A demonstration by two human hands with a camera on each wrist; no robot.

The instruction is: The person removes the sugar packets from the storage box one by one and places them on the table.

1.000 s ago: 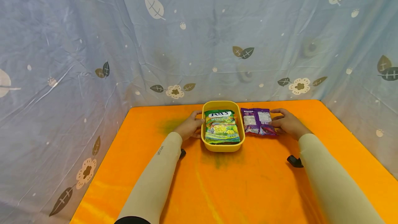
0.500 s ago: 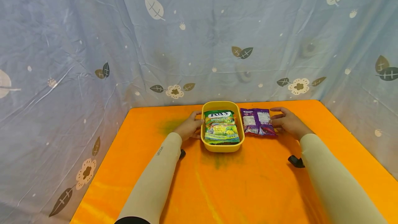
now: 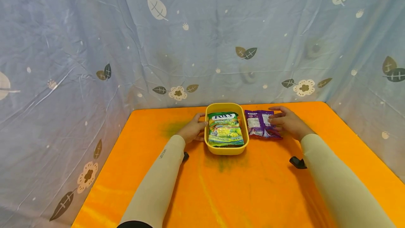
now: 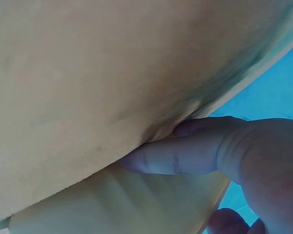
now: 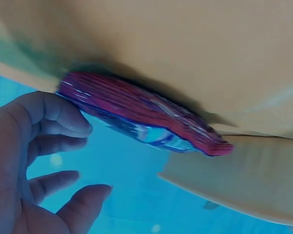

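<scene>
A yellow plastic container [image 3: 226, 151] stands near the back of the orange table, holding a green Fox's Spring Tea candy packet [image 3: 226, 129]. My left hand [image 3: 192, 128] touches the container's left side; in the left wrist view one finger [image 4: 171, 155] lies low along its wall. Right of the container lies a purple packet [image 3: 257, 126], its printed back face up. My right hand [image 3: 290, 124] hovers at that packet's right end with loosely bent fingers. In the right wrist view the packet [image 5: 141, 114] lies beyond the spread fingertips, and nothing is gripped.
The orange table [image 3: 234, 192] reaches toward me in front of the container. A pale blue curtain [image 3: 202, 52] with leaf and flower prints hangs behind and at both sides. Black straps [image 3: 297, 163] show under the forearms.
My right hand has shifted a little left and up, over the purple packet's right end. The left hand, container and packets look the same.
</scene>
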